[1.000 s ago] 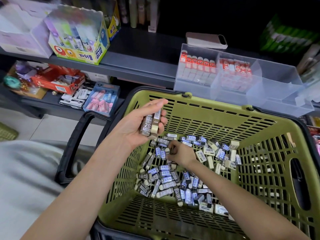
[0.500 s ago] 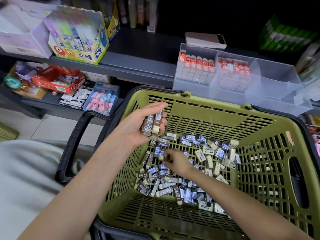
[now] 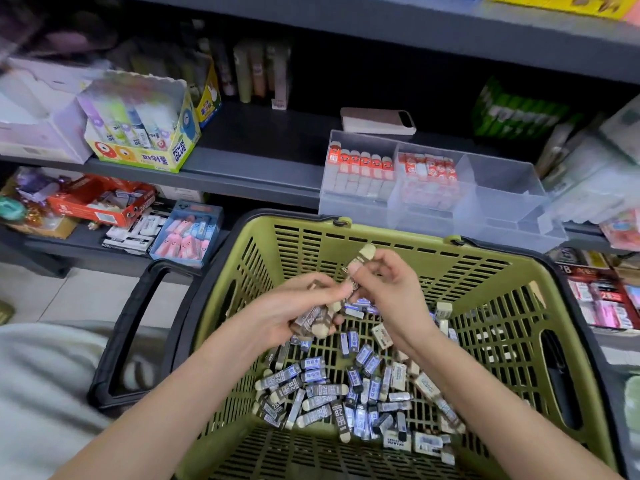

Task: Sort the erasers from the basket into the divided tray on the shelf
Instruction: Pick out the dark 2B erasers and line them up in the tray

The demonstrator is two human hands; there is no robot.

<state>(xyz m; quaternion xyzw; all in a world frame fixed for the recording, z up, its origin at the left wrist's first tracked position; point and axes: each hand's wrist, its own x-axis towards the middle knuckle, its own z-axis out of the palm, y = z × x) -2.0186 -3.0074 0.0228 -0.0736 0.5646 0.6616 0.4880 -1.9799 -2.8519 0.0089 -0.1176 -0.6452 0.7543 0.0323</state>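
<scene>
Loose erasers [image 3: 349,393] heap mid-floor in the green basket [image 3: 415,233], with bare slats toward 6 and 3 o'clock. Above them, the left hand [image 3: 287,313] curls round a bundle of erasers [image 3: 313,322]. The right hand [image 3: 391,292] pinches 1 tilted eraser [image 3: 363,254]. The divided tray [image 3: 502,188] sits on the shelf [image 3: 259,168] at 1 o'clock.

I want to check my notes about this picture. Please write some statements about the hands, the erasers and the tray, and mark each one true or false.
1. The left hand holds a bunch of erasers. True.
2. The right hand is empty. False: it pinches a single eraser.
3. Many loose erasers lie in the green basket. True.
4. The red-topped erasers stand in the right compartment of the divided tray. False: they stand in its left and middle compartments.
</scene>
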